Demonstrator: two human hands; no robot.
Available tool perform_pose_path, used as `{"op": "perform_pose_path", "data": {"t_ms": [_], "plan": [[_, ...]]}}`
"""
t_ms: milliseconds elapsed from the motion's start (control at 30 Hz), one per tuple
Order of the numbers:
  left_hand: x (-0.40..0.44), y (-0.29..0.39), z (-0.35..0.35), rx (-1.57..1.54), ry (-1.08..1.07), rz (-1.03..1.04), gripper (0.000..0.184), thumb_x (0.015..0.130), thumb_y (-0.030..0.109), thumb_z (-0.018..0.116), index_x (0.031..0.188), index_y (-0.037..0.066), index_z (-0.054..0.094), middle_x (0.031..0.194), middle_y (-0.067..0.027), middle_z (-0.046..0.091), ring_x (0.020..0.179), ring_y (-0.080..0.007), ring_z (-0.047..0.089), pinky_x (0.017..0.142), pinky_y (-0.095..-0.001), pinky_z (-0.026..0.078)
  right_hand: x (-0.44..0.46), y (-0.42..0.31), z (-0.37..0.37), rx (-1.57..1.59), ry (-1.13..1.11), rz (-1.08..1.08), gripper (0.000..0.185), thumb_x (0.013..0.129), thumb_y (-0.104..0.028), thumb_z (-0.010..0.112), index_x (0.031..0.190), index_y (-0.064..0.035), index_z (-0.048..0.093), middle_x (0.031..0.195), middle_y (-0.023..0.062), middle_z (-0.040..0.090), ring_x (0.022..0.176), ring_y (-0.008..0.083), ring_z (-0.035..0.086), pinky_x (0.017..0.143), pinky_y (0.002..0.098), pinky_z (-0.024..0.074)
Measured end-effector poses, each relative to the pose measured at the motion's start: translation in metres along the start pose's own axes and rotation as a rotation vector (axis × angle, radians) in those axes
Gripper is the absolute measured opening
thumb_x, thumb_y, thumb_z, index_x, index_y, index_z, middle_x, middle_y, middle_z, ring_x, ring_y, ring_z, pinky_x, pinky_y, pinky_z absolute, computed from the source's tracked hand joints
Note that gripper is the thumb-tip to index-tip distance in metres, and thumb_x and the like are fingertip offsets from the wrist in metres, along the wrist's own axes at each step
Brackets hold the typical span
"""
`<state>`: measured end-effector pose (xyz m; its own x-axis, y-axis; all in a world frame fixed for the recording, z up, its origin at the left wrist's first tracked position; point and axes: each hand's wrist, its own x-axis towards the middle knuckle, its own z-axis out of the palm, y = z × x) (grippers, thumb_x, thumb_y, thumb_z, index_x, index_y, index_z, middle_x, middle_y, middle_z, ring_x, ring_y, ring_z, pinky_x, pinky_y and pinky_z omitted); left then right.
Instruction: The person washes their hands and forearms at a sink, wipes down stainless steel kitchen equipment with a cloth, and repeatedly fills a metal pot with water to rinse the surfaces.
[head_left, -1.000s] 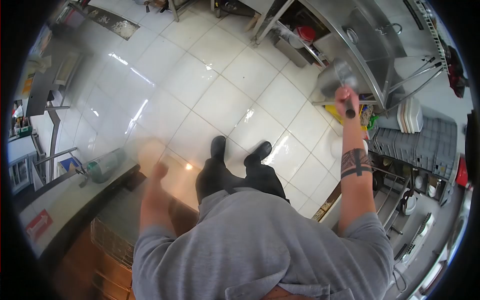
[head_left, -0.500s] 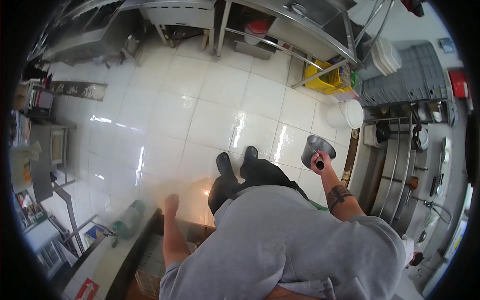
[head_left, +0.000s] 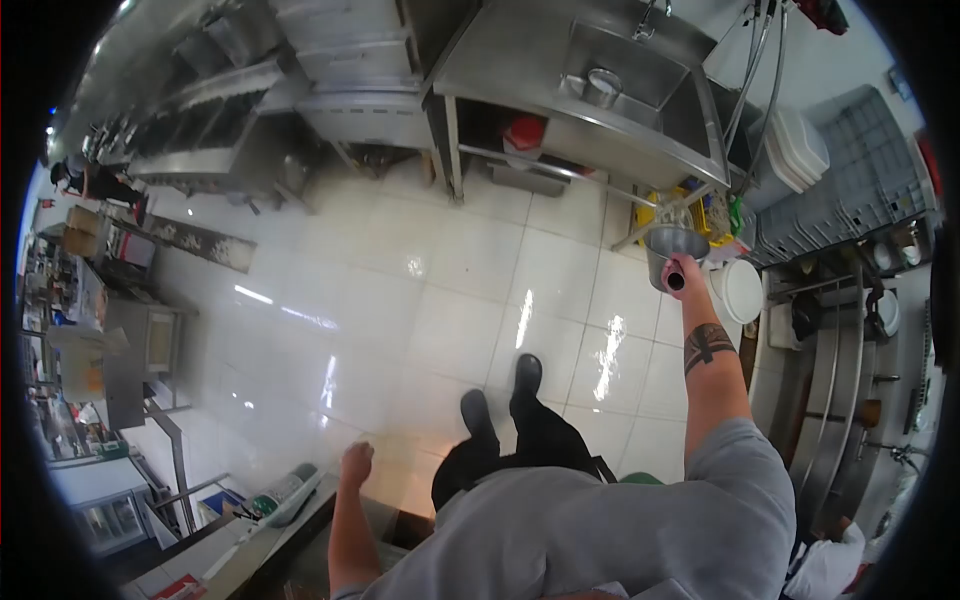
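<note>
My right hand (head_left: 677,277) is wrapped round the dark handle of a metal pot (head_left: 662,250), held out to the right over the tiled floor. The pot hangs near a white bucket (head_left: 735,290) and below the front edge of the steel sink counter. My left hand (head_left: 358,464) hangs low on the left with its fingers curled in, and nothing shows in it. A green bottle (head_left: 282,495) lies on the counter to the left of that hand.
A steel sink counter (head_left: 560,110) with a small pan (head_left: 602,88) stands ahead. Yellow crates (head_left: 716,218) sit beneath its right end. Grey crates (head_left: 840,205) and a rack line the right side. Another person's white sleeve (head_left: 830,565) shows at the lower right.
The view has turned and shifted, bringing the sink counter and stoves further into view. The pot, still in my right hand, now overlaps the crates beneath the counter. Another person has appeared at the lower right.
</note>
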<state>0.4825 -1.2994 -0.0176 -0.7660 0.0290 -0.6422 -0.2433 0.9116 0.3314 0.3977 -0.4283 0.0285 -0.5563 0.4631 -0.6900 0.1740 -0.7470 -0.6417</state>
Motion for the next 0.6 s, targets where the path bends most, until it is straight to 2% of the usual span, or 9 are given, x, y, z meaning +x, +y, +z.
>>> {"op": "perform_pose_path", "data": {"t_ms": [100,167,200,367,400,467,500,533,600], "plan": [[-0.026,0.003,0.016,-0.181,-0.02,-0.159,0.038,0.087,0.03,0.058,0.111,0.001,0.065,0.112,-0.0205,0.064,0.108,-0.0352,0.06,0.094,-0.0416,0.046,0.015,-0.009,0.052,-0.203,-0.123,-0.018,0.015,0.089,-0.018,0.055,0.077,-0.008,0.052,0.06,0.0058,0.052,0.053,0.0194,0.054,0.046,0.0312,0.0468],[-0.041,0.004,0.029,-0.187,-0.022,-0.157,0.039,0.085,0.029,0.059,0.111,0.001,0.065,0.108,-0.0206,0.066,0.105,-0.0351,0.061,0.091,-0.0411,0.048,0.03,0.002,0.076,-0.149,-0.222,0.033,0.016,0.09,-0.021,0.054,0.079,-0.0083,0.052,0.063,0.0037,0.053,0.052,0.0162,0.052,0.045,0.0309,0.046],[-0.047,0.0,0.038,-0.185,-0.01,-0.156,0.039,0.085,0.029,0.059,0.111,0.001,0.065,0.108,-0.0206,0.066,0.105,-0.0351,0.061,0.091,-0.0411,0.048,0.019,0.007,0.096,-0.17,-0.198,0.046,0.017,0.09,-0.022,0.054,0.08,-0.0089,0.052,0.065,0.0019,0.054,0.051,0.0129,0.05,0.046,0.0291,0.0447],[-0.059,0.026,0.062,-0.235,-0.061,-0.235,0.04,0.083,0.029,0.06,0.111,0.001,0.065,0.108,-0.0197,0.066,0.105,-0.0342,0.062,0.092,-0.0401,0.048,-0.028,0.041,0.161,-0.298,-0.518,0.166,0.02,0.091,-0.027,0.056,0.082,-0.009,0.054,0.064,-0.0027,0.052,0.054,0.0078,0.049,0.049,0.0239,0.043],[-0.057,0.041,0.063,-0.239,-0.045,-0.228,0.04,0.083,0.029,0.06,0.111,0.001,0.065,0.108,-0.0197,0.066,0.105,-0.0342,0.062,0.092,-0.0401,0.048,-0.051,0.041,0.174,-0.243,-0.589,0.275,0.018,0.09,-0.025,0.057,0.083,-0.0084,0.054,0.066,-0.002,0.053,0.054,0.0075,0.05,0.049,0.0233,0.0435],[-0.04,0.076,0.059,-0.135,-0.027,-0.122,0.04,0.083,0.028,0.059,0.112,0.001,0.064,0.111,-0.0194,0.065,0.105,-0.0341,0.062,0.093,-0.0401,0.048,-0.068,0.056,0.189,-0.176,-0.656,0.432,0.015,0.09,-0.021,0.056,0.083,-0.0083,0.053,0.069,-0.003,0.054,0.054,0.0062,0.051,0.048,0.0224,0.0427],[-0.028,0.094,0.055,-0.082,-0.022,-0.067,0.04,0.083,0.028,0.058,0.112,0.001,0.064,0.113,-0.0193,0.065,0.106,-0.034,0.061,0.093,-0.0402,0.048,-0.095,0.058,0.203,-0.167,-0.629,0.455,0.018,0.09,-0.024,0.056,0.081,-0.0088,0.052,0.065,-0.0062,0.049,0.052,0.0037,0.047,0.045,0.0173,0.0381],[-0.012,0.113,0.053,-0.086,-0.011,-0.053,0.04,0.083,0.028,0.058,0.112,0.001,0.064,0.113,-0.0193,0.065,0.106,-0.034,0.061,0.093,-0.0402,0.048,-0.099,0.06,0.203,-0.115,-0.723,0.543,0.014,0.09,-0.019,0.055,0.084,-0.0075,0.053,0.072,-0.0018,0.055,0.056,0.0067,0.053,0.048,0.0214,0.0429],[0.024,0.147,0.047,0.063,0.13,0.254,0.039,0.084,0.027,0.057,0.113,0.001,0.062,0.113,-0.0207,0.064,0.105,-0.0347,0.061,0.092,-0.0411,0.048,-0.129,0.053,0.213,-0.159,-0.718,0.631,0.012,0.09,-0.017,0.053,0.085,-0.0061,0.052,0.073,-0.0001,0.056,0.056,0.0076,0.054,0.049,0.0225,0.0447]]}}
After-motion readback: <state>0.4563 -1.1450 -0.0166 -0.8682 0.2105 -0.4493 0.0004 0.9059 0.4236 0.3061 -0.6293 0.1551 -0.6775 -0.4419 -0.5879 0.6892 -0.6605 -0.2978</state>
